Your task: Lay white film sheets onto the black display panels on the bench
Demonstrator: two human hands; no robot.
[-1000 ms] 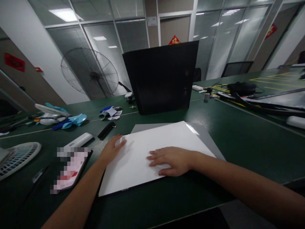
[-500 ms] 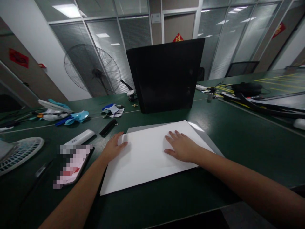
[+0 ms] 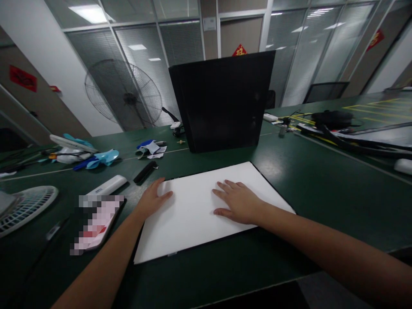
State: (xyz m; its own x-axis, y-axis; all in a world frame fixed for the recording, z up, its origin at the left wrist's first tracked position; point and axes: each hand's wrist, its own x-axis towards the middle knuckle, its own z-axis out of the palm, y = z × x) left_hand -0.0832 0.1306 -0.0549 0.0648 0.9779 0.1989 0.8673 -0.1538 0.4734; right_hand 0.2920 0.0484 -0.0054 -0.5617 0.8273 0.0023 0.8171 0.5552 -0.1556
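Note:
A large white sheet of paper [image 3: 193, 214] lies flat on the green table, with a thin dark border showing along its far and right edges. My left hand [image 3: 152, 199] rests at its left edge, thumb on the sheet and fingers along the upper left corner, held apart. Toward the right of the sheet, my right hand [image 3: 240, 201] lies palm down with fingers spread. A small light tab [image 3: 172, 254] sticks out at the near edge.
Behind the paper stands a big black panel [image 3: 222, 103]. To the left lie a phone [image 3: 99, 225], a white power bank [image 3: 107, 186], a black stick-like object [image 3: 145, 172] and a white fan grille [image 3: 32, 206]. Black cables and gear [image 3: 334, 120] lie at far right.
The grey area that stuck out beyond the paper's far and right edges no longer shows; a dark border does. My right hand has slid slightly left and nearer. My left hand is almost unmoved.

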